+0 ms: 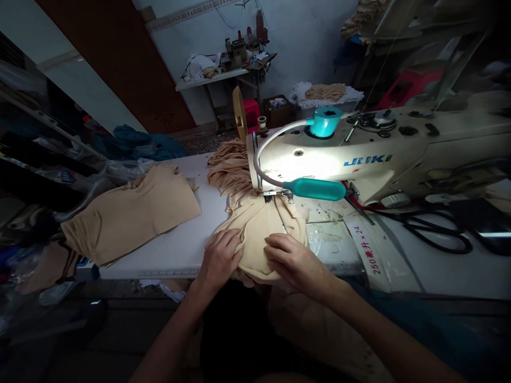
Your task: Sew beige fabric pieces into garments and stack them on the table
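Note:
A piece of beige fabric [254, 242] lies bunched under the needle area of a JUKI sewing machine [311, 159]. On its left side my left hand [221, 256] is closed, its curled fingers pinching the cloth. Opposite, my right hand [294, 259] grips the right part of the same fabric with bent fingers. The presser foot [268, 198] sits just beyond both hands, over the cloth. Behind the needle, gathered fabric trails off to the far left of the machine head. A teal lamp [317, 188] on a bent neck lights the sewing spot.
Folded beige fabric pieces [138, 213] are stacked on the white table [167, 258] at left. Scissors with black handles [435, 229] lie at right, near a strip with red print [364, 244]. Another machine [236, 53] stands by the back wall.

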A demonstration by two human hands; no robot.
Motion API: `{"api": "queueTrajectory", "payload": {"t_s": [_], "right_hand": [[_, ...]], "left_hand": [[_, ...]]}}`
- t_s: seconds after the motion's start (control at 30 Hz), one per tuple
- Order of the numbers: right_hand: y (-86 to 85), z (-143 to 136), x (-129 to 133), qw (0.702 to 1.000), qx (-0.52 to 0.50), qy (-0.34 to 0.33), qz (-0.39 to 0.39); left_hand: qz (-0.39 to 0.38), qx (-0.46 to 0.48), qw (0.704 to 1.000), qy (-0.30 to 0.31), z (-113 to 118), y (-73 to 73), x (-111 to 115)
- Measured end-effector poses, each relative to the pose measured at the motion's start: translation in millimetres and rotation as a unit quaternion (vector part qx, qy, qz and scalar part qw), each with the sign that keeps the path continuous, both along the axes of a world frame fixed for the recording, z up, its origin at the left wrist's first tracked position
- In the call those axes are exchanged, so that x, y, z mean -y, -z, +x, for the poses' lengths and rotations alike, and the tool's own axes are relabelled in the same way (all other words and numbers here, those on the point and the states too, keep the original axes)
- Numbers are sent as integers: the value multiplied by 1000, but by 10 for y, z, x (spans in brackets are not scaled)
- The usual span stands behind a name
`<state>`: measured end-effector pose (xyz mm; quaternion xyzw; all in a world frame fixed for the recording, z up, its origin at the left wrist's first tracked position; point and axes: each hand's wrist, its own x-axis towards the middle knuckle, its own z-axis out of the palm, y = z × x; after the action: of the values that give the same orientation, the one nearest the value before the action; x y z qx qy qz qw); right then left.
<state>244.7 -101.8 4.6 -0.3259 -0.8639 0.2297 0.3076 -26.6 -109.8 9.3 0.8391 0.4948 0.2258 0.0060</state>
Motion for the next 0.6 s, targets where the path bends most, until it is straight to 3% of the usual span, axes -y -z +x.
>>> {"api": "queueTrajectory", "payload": {"t_s": [0.17, 0.33, 0.43, 0.6], "right_hand": [[-79, 10, -267, 998, -17, 60, -30], [-140, -4, -601, 998, 51, -28, -18], [-138, 7, -608, 994, 81, -67, -24], [-82, 82, -416, 994, 54, -79, -44]], "left_hand": [[61, 22, 998, -5, 276, -123, 181], [67, -37, 995, 67, 500, -115, 330], [34, -23, 997, 70, 540, -41, 391], [-58, 82, 994, 44, 518, 84, 462]]}}
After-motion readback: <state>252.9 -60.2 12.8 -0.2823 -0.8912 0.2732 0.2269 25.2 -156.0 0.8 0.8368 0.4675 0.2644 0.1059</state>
